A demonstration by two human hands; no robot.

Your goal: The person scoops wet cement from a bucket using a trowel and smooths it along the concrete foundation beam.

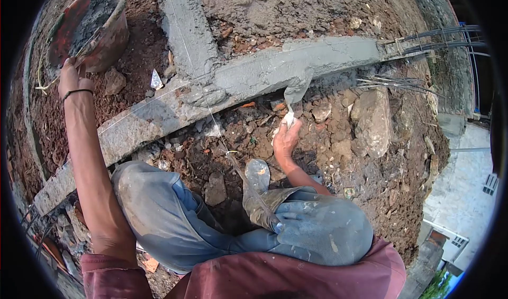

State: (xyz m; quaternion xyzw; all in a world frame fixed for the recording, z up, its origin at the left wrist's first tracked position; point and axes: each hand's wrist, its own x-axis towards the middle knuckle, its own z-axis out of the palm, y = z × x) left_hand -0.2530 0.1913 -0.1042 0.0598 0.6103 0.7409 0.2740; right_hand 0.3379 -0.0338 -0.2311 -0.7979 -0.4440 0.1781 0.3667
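My left hand point(72, 78) grips the near rim of a bucket point(109, 45) at the upper left. The bucket leans over and has wet grey mortar point(97, 14) inside. In the middle, my right hand point(286, 139) is closed around the pale handle of a trowel point(296, 94). The trowel's mortar-smeared blade touches the near side of a concrete beam point(254, 78). Wet, smooth mortar covers the beam's top toward the right, while its left stretch looks rougher and drier.
Another concrete strip point(185, 29) joins the beam from above. A thin string point(159, 98) runs along the beam. Steel rebar point(444, 44) sticks out at its right end. A large stone point(371, 122) and rubble lie right of my right hand. A pale building point(460, 177) stands far right.
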